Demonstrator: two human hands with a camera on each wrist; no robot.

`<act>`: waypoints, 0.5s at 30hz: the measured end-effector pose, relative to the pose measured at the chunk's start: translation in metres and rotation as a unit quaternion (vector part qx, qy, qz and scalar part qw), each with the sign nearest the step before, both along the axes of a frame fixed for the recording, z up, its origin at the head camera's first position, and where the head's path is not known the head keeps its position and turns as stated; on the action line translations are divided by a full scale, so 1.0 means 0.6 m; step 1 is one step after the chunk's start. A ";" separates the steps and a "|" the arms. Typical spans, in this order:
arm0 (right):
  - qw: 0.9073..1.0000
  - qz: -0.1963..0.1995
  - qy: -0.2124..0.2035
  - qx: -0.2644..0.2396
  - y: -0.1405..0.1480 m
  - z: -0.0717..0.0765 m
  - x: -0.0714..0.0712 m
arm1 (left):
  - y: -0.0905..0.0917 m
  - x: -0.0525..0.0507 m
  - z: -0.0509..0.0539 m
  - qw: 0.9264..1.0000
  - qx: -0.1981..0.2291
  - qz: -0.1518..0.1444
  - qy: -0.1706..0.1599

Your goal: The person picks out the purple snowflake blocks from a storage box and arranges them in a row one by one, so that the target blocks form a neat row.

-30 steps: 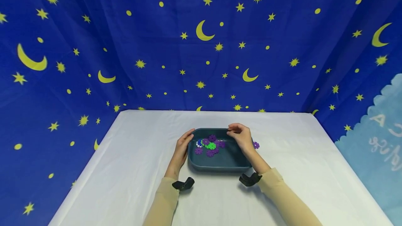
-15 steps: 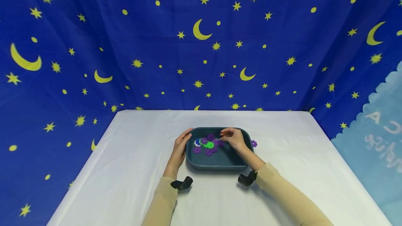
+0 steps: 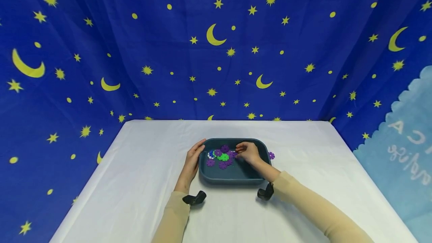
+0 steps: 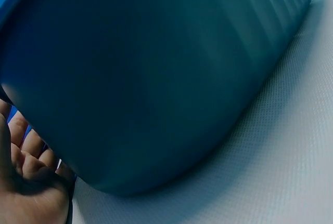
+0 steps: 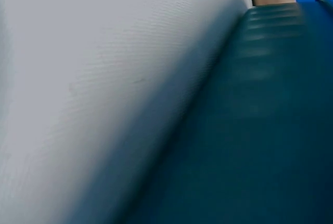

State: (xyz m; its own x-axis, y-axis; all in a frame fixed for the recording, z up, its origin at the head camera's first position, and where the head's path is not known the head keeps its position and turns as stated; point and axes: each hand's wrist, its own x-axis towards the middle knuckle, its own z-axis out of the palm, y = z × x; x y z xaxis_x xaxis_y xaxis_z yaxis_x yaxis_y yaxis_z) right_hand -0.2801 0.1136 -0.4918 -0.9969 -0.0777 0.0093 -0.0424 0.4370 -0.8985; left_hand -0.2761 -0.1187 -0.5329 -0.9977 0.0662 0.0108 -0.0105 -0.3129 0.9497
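A dark teal tray with rounded corners sits on the white-covered table. Inside, toward its left half, flower-shaped plastic discs lie in a loose heap: several purple discs, a green disc, a white disc and some blue. My left hand holds the tray's left end, its fingers round the far corner; the left wrist view shows that hand against the outer wall. Over the tray, my right hand reaches in with bent fingers, the tips at the heap's right edge. Whether they pinch a disc is hidden.
One purple disc lies on the table just beyond the tray's right end. White cloth covers the table. A blue curtain with yellow moons and stars hangs behind and at the sides. The right wrist view shows mostly the tray's outer wall.
My right hand has moved from above the tray's far rim down and left into the tray, to the purple discs. The left hand has kept its place at the left end.
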 end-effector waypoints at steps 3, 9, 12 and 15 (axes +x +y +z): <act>1.000 -0.009 0.002 0.025 -0.001 -0.002 0.001 | 0.000 0.000 -0.002 1.000 0.002 -0.003 0.001; 0.999 0.001 0.014 0.050 0.000 -0.006 0.000 | 0.000 0.000 -0.004 1.000 0.000 0.003 -0.001; 0.998 0.007 0.027 0.064 0.001 -0.009 -0.001 | 0.001 -0.001 -0.004 1.000 -0.004 0.006 0.000; 0.995 0.014 0.045 0.083 0.001 -0.011 -0.001 | 0.001 -0.001 -0.004 1.000 -0.008 0.006 0.004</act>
